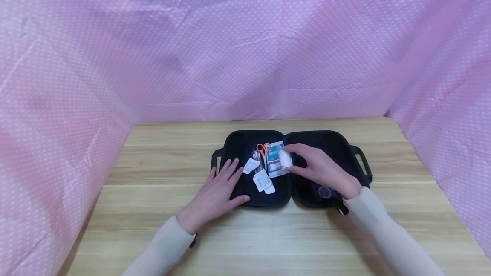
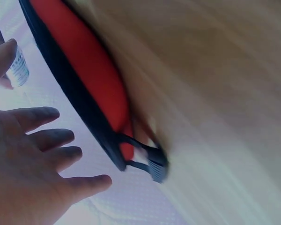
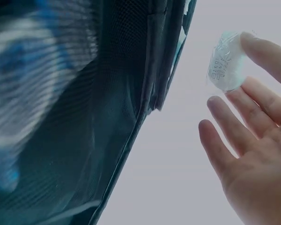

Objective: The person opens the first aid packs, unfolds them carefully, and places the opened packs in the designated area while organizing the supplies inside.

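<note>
My right hand pinches a white bandage roll in a clear wrapper between thumb and fingers. In the right wrist view, print shows on the wrapped roll. In the head view the roll overlaps a teal-and-white packet in the left half of an open black case. Beside that packet lie orange-handled scissors and small white printed packets with clear parts. With fingers spread, my left hand is at the case's near left edge, holding nothing.
The case's right half holds a dark mesh pocket with a round item inside. Handles stick out at both sides, the right handle included. Its outer shell is red. Under it is a wooden table, with pink dotted cloth around.
</note>
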Available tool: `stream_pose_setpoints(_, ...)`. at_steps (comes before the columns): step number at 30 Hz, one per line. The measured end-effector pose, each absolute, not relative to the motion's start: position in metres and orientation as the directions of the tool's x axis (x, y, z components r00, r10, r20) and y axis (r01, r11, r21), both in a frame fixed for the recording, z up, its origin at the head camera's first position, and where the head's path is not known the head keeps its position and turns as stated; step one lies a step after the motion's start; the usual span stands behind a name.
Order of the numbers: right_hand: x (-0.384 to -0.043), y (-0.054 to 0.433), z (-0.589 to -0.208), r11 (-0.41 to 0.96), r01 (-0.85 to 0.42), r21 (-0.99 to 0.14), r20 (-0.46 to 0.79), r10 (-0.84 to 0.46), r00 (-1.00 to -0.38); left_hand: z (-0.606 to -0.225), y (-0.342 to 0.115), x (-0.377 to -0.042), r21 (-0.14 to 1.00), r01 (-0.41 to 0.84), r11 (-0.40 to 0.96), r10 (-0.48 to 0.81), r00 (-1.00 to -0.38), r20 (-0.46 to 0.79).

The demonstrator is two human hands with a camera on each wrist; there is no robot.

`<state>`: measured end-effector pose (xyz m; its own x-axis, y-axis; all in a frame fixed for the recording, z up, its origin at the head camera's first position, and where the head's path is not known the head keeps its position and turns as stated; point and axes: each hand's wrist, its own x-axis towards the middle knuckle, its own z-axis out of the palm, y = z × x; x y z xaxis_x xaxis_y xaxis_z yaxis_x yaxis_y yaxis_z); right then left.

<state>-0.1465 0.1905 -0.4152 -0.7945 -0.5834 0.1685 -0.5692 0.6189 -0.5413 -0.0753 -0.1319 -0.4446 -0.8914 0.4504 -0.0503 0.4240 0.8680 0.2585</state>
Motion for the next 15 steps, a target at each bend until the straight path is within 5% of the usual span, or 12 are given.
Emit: stream_pose_setpoints(15,-0.125,0.241,-0.421,0.646,-0.582,-0.495,0.306,-0.497,-0.812,-0.435,-0.072,-0.085,0.261,0.578,0.773,0.603,-0.797,-0.019)
